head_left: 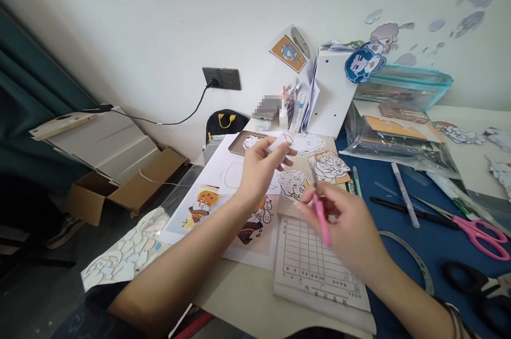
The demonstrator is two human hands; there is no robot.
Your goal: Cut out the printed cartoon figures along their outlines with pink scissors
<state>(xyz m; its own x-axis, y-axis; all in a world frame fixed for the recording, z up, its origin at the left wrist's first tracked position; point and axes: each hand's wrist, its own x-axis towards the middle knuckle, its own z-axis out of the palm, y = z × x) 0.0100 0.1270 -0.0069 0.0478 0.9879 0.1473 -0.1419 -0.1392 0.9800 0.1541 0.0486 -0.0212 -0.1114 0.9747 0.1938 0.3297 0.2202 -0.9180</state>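
Observation:
My left hand (261, 166) is raised over the table, its fingers pinching a small white piece of paper (277, 145). My right hand (345, 222) is closed around pink-handled scissors (320, 216), seen edge-on, with the grey blades pointing up and away from me. A gap lies between the scissors and the paper. Beneath the hands are a cartoon paper cut-out (293, 183) and another layered cut-out (329, 166). Below my right hand lies a pad with a printed grid (307, 264). Printed cartoon sheets (255, 254) rest under my left forearm.
Pink-handled scissors (481, 235), black-handled scissors (465, 278), and a pen (405, 195) lie on the blue mat (369, 166) at right. A white file holder (333, 89) stands against the wall. Cardboard boxes (159, 174) sit at left, and a cable (179, 121) runs from the socket.

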